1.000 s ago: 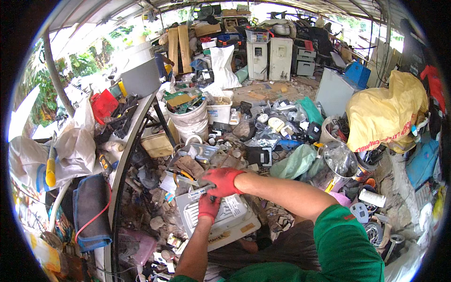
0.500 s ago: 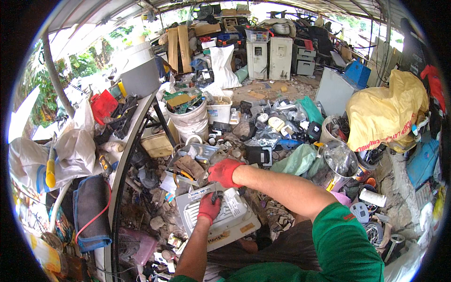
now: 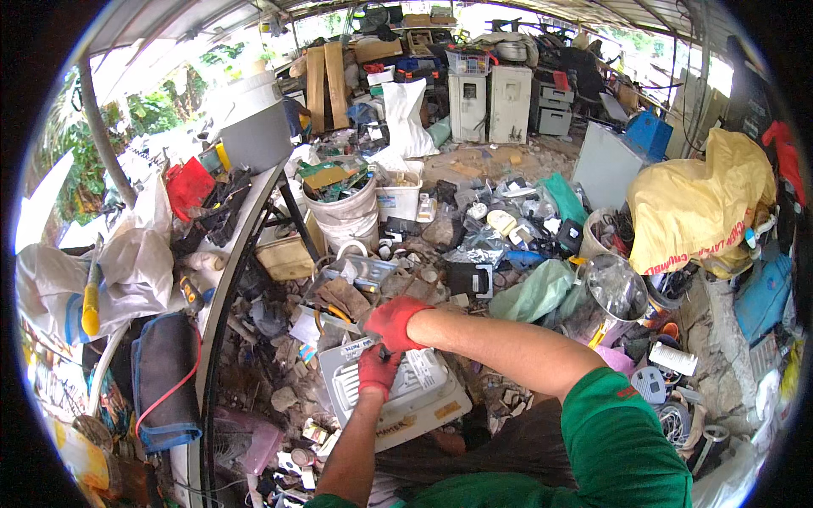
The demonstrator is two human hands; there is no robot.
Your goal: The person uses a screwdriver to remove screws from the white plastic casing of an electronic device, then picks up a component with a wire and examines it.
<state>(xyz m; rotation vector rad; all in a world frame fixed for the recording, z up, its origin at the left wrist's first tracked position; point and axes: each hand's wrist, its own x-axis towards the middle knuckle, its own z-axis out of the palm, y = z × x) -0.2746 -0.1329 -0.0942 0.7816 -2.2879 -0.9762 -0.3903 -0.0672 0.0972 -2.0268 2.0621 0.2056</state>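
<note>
Casing, pale and ribbed, lies just before the legs, ribbed face up, its long axis seemingly slanting from far left to near right; likely set there for easy reach. Right hand is curled above its far end; left hand bends over the ribbed face, perhaps steadying it. What either pinches, if anything, I cannot tell.

Smooth, matt plastic casing
</note>
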